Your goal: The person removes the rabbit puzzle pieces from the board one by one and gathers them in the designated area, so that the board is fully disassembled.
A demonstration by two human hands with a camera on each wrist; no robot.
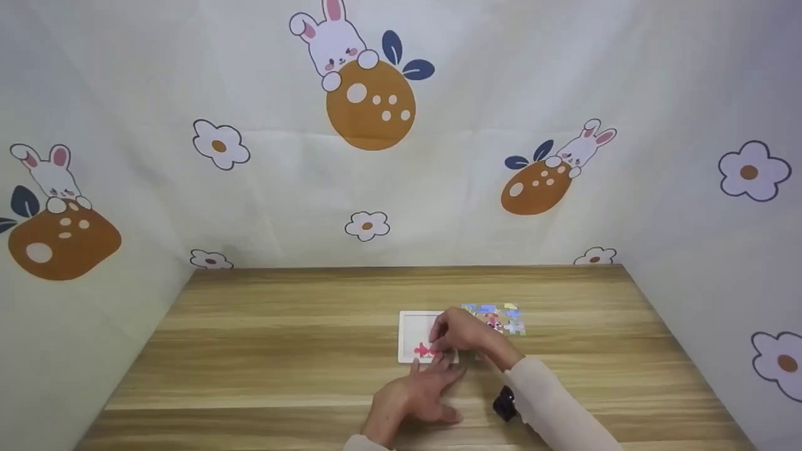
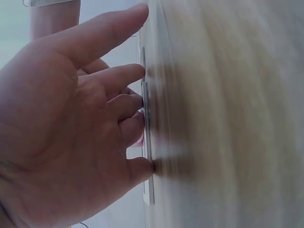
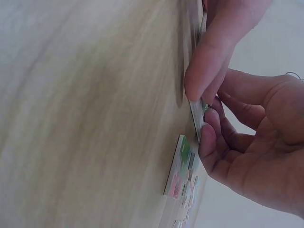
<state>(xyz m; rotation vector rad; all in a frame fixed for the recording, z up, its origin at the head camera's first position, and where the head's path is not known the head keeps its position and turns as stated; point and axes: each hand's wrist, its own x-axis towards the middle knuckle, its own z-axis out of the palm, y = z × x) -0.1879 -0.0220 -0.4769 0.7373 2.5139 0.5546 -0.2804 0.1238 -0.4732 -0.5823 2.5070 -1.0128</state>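
A white puzzle tray [image 1: 401,338] lies on the table, with red puzzle pieces [image 1: 421,350] near its front edge. My left hand [image 1: 418,393] is spread palm down in front of it; in the left wrist view its fingertips touch the tray's edge [image 2: 148,194]. Over the tray's right part, my right hand [image 1: 467,331] has its fingers curled, thumb and fingertips together. At those fingertips in the right wrist view, a bit of a green-marked puzzle piece [image 3: 205,106] shows; the fingers hide most of it.
Several loose puzzle pieces [image 1: 514,318], blue, yellow and red, lie right of the tray, partly behind the right forearm. A small black object [image 1: 504,404] is beside the right sleeve. A printed curtain [image 1: 282,207] stands along the wooden table's [image 1: 282,351] back and sides.
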